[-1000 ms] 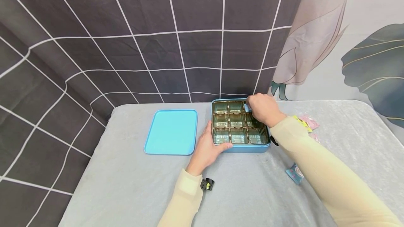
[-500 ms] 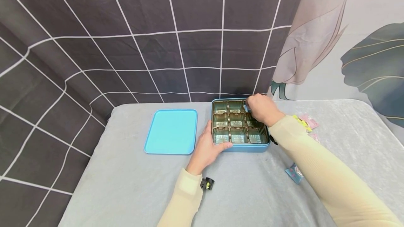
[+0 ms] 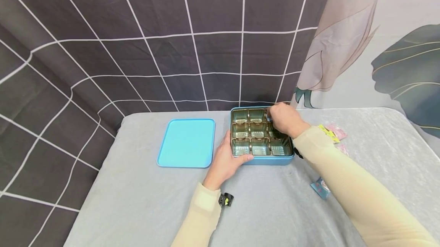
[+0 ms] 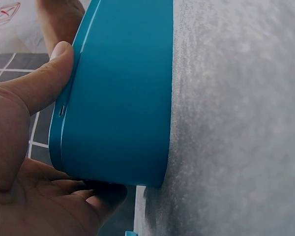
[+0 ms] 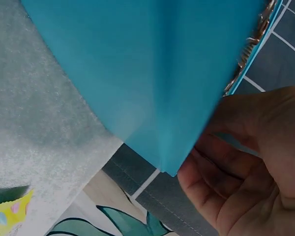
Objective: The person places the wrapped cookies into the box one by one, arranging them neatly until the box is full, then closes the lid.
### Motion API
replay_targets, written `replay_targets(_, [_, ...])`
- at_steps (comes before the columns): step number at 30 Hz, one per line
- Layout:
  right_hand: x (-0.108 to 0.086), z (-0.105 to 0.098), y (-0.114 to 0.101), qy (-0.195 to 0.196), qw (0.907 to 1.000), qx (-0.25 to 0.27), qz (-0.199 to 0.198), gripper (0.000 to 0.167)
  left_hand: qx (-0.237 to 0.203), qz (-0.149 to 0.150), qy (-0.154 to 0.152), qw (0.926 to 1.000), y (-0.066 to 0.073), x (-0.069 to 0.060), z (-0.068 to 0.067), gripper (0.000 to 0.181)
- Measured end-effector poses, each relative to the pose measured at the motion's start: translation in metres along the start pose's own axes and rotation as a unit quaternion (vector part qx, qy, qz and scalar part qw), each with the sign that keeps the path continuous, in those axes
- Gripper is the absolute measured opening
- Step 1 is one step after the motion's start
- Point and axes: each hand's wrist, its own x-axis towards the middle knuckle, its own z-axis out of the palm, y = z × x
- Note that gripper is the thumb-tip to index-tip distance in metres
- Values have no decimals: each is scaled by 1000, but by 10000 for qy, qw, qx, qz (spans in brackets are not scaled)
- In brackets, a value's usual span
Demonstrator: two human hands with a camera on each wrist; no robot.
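Observation:
A blue tin box (image 3: pixel 264 160) stands at the far edge of the table, with a brown-gold divided tray (image 3: pixel 258 129) inside. My left hand (image 3: pixel 225 163) holds its near left corner, thumb over the front rim and fingers along the left side. In the left wrist view that thumb (image 4: pixel 56 73) presses on the box rim. My right hand (image 3: pixel 287 119) is bent down over the far right compartment. A sliver of a small blue packet (image 3: pixel 269 118) shows at its fingers, mostly covered. The right wrist view hides the fingertips behind the box wall (image 5: pixel 113 59).
A flat blue lid (image 3: pixel 186 144) lies left of the box. Yellow (image 3: pixel 329 134) and pink (image 3: pixel 337 131) wrapped packets lie to the right, partly behind the right sleeve. Nearer me is another blue packet (image 3: pixel 321 188). A dark checked cloth (image 3: pixel 220 56) hangs behind the table.
The blue sliver at the right hand's fingers shows less than before, and that hand has shifted very slightly. The left hand stays on the box corner.

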Motion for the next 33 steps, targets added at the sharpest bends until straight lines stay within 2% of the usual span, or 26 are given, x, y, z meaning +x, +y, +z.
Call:
replay_targets(6, [-2, 5, 1, -104, 9996, -51, -243, 21, 5, -38, -5, 10000, 0, 0, 1, 111])
replay_targets(13, [-4, 5, 1, -162, 9994, -11, -303, 18, 10, -28, 1, 10000, 0, 0, 1, 111])
replay_targets(20, [-4, 2, 2, -524, 9975, 280, -371, 21, 3, -20, 8, 10000, -1, 0, 0, 111])
replay_targets(24, [-6, 0, 4, -505, 9966, 391, -529, 26, -11, 28, 17, 10000, -3, 1, 1, 111])
replay_targets(33, [-10, 0, 5, -285, 9954, 752, -523, 24, 7, -27, -24, 10000, -4, 1, 1, 111])
